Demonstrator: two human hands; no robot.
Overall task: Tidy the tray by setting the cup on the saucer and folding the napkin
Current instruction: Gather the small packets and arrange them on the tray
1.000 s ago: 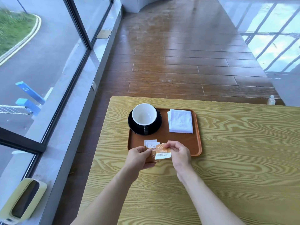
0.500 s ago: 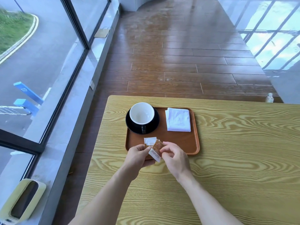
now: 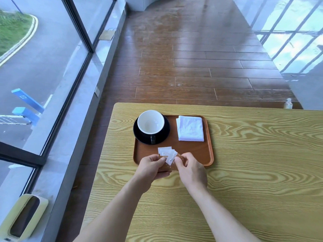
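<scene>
- Our left hand (image 3: 151, 167) was curled, thumb and fingertips pinching the left edge of a small sachet (image 3: 170, 158) over the near rim of the tray (image 3: 208, 151).
- Our right hand (image 3: 191, 169) was curled too, thumb and forefinger pinching the same sachet from its right side. Both hands were closed on it, nearly touching each other.
- The sachet was tilted, white face toward us with a brown part below; part of it was hidden by our fingers.
- More white sachets (image 3: 164, 151) lay flat on the tray just beyond our hands. One carried a line of print; we could not read it.
- The cup (image 3: 150, 121), white inside, sat upright and empty on the black saucer (image 3: 162, 135) at the tray's far-left corner, handle pointing toward us.
- The white napkin (image 3: 190, 128) lay folded into a neat rectangle at the tray's far right, apart from the saucer.
- The brown tray sat on a yellow wood-grain table (image 3: 244, 172), near its left edge.
- Beyond the table was a glossy brown plank floor (image 3: 192, 67); tall dark-framed windows (image 3: 76, 41) ran along the left, showing a road and grass outside.
- A small bottle (image 3: 288, 103) stood on the floor past the table's far edge.
- A pale-yellow bin (image 3: 21, 219) sat at bottom left.
</scene>
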